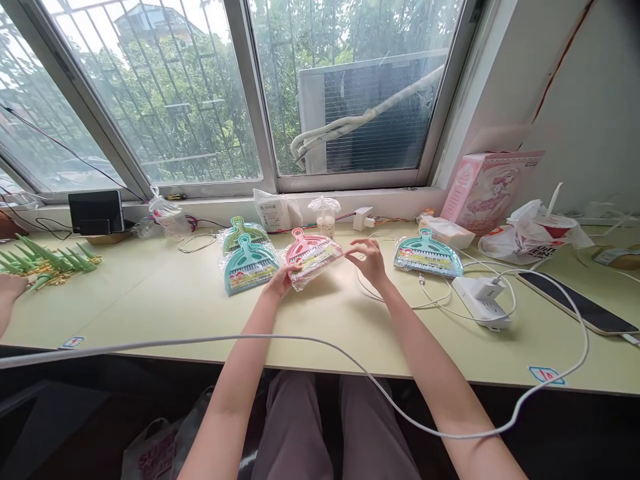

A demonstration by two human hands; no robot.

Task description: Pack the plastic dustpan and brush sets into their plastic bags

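A pink mini dustpan and brush set [311, 252] in a clear wrapper is tilted up off the table in front of me. My left hand [281, 280] grips its lower left corner. At its right edge, my right hand [369, 262] has thumb and fingertips pinched together by the wrapper; whether plastic is between them is too small to tell. Left of it lies a teal dustpan set [249, 265], partly covering a green one [242, 233]. Another teal dustpan set [428, 255] lies to the right of my right hand.
A white cable [320, 340] hangs across the front of me. On the right are a power strip [481, 303], a phone [575, 301] and a pink box [493, 190]. Another person's hand [13, 285] is beside green plants [50, 263] at left. A drink cup [326, 220] stands behind.
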